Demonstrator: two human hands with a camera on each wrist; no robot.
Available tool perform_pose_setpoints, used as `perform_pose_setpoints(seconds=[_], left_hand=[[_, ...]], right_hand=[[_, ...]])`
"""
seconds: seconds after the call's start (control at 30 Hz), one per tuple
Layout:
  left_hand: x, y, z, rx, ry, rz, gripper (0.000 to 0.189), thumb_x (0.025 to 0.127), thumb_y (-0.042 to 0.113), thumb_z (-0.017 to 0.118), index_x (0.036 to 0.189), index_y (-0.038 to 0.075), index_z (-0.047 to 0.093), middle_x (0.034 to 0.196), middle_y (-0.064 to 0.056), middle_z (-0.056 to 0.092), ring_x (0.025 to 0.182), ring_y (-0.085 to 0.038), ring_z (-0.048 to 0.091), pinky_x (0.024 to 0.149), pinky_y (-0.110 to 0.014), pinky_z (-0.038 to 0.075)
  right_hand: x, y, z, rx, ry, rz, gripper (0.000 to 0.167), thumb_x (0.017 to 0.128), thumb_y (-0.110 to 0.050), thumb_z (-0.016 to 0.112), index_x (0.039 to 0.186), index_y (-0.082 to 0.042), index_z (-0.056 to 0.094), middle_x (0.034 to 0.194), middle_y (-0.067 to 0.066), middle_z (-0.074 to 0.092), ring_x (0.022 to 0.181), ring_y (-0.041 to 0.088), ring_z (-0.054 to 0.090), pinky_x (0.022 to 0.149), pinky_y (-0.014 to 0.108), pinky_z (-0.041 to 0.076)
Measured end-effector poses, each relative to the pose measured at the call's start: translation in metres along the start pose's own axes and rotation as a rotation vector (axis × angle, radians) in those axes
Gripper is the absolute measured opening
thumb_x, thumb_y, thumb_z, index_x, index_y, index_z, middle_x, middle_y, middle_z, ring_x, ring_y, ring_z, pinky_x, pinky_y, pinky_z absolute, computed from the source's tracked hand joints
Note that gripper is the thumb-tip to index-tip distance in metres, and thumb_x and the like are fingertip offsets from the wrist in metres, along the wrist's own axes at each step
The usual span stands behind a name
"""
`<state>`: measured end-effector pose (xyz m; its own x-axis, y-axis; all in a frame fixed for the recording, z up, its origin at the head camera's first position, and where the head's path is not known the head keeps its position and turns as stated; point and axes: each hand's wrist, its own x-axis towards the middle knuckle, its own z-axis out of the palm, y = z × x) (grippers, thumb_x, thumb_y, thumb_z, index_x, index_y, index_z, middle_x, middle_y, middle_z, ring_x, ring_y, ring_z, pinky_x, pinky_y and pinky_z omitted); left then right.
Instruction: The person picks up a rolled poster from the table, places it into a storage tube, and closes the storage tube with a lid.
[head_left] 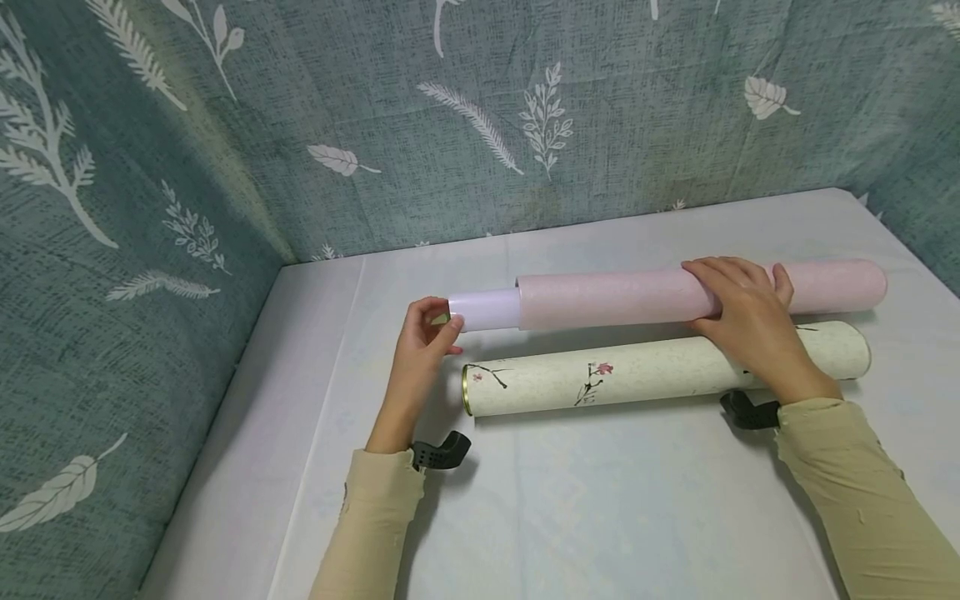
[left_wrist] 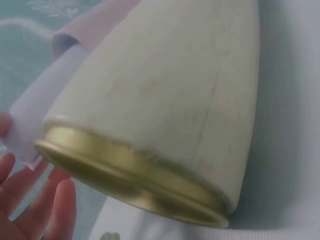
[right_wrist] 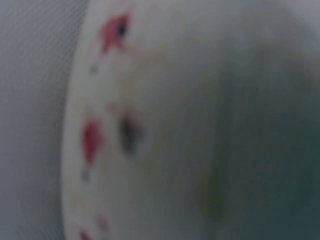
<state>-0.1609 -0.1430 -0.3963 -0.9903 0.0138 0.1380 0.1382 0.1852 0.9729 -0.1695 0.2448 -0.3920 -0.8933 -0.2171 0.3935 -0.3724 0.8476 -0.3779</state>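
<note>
A pink tube (head_left: 600, 298) lies across the table, and a pale lavender-white roll (head_left: 486, 310) sticks out of its open left end. My left hand (head_left: 416, 358) pinches the roll's outer end between thumb and fingers. Over the pink tube's right half, my right hand (head_left: 750, 321) grips it from above. Nearer to me lies a cream tube (head_left: 540, 387) with branch and blossom prints, partly hidden by the right wrist. The left wrist view shows its gold metal end (left_wrist: 125, 170) up close, beside fingertips (left_wrist: 62, 210). In the right wrist view, its blurred printed side (right_wrist: 150, 100) fills most of the picture.
Both tubes rest on a white-covered table (head_left: 600, 500). Green leaf-patterned cloth (head_left: 480, 125) hangs behind it and along the left side. Black wrist mounts (head_left: 442, 452) show at both cuffs, close to the cream tube.
</note>
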Motion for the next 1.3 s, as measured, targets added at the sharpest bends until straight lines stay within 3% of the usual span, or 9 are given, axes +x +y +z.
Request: perform_pose_setpoints(seconds=[0.17, 0.27, 0.5, 0.83, 1.03, 1.3], left_hand=[[0.000, 0.001, 0.002, -0.008, 0.019, -0.002, 0.033, 0.084, 0.034, 0.061, 0.097, 0.008, 0.046, 0.122, -0.003, 0.049, 0.098, -0.024, 0.055, 0.070, -0.033, 0.050], [-0.001, 0.002, 0.003, 0.011, 0.023, -0.002, 0.032, 0.084, 0.036, 0.061, 0.092, 0.007, 0.048, 0.123, -0.003, 0.050, 0.097, -0.029, 0.055, 0.070, -0.033, 0.051], [-0.002, 0.005, 0.007, 0.071, 0.040, 0.004, 0.032, 0.084, 0.037, 0.061, 0.092, 0.008, 0.050, 0.121, -0.001, 0.051, 0.094, -0.017, 0.056, 0.069, -0.032, 0.051], [-0.004, 0.008, 0.008, 0.108, 0.008, 0.022, 0.026, 0.088, 0.031, 0.057, 0.097, 0.007, 0.054, 0.124, 0.001, 0.050, 0.099, -0.023, 0.056, 0.070, -0.031, 0.051], [-0.004, 0.009, 0.013, 0.171, -0.013, 0.024, 0.028, 0.087, 0.035, 0.056, 0.095, 0.009, 0.056, 0.123, 0.001, 0.051, 0.101, -0.014, 0.056, 0.068, -0.030, 0.051], [-0.005, 0.010, 0.018, 0.191, -0.030, 0.006, 0.027, 0.086, 0.036, 0.058, 0.094, 0.010, 0.056, 0.123, 0.001, 0.052, 0.098, -0.012, 0.057, 0.067, -0.030, 0.051]], right_hand=[[0.000, 0.000, 0.000, 0.003, 0.003, -0.003, 0.069, 0.067, -0.010, 0.076, 0.129, -0.016, 0.045, 0.128, 0.010, 0.046, 0.121, 0.032, 0.030, 0.097, 0.060, -0.004], [-0.001, 0.000, 0.000, 0.005, 0.003, -0.005, 0.069, 0.067, -0.010, 0.076, 0.129, -0.016, 0.045, 0.128, 0.010, 0.045, 0.121, 0.032, 0.030, 0.097, 0.060, -0.004], [-0.001, 0.000, 0.000, 0.006, 0.005, -0.004, 0.070, 0.067, -0.010, 0.077, 0.130, -0.016, 0.045, 0.128, 0.011, 0.045, 0.121, 0.032, 0.030, 0.097, 0.060, -0.005], [0.000, 0.000, 0.000, 0.007, 0.012, -0.007, 0.071, 0.066, -0.009, 0.077, 0.129, -0.015, 0.046, 0.127, 0.011, 0.046, 0.121, 0.032, 0.030, 0.097, 0.060, -0.004], [0.000, 0.000, 0.000, 0.009, 0.014, -0.009, 0.070, 0.066, -0.009, 0.077, 0.129, -0.015, 0.046, 0.127, 0.011, 0.046, 0.120, 0.032, 0.031, 0.097, 0.060, -0.004], [-0.001, 0.000, 0.000, 0.006, 0.011, -0.006, 0.070, 0.066, -0.009, 0.077, 0.129, -0.016, 0.046, 0.127, 0.010, 0.046, 0.121, 0.032, 0.030, 0.097, 0.060, -0.004]])
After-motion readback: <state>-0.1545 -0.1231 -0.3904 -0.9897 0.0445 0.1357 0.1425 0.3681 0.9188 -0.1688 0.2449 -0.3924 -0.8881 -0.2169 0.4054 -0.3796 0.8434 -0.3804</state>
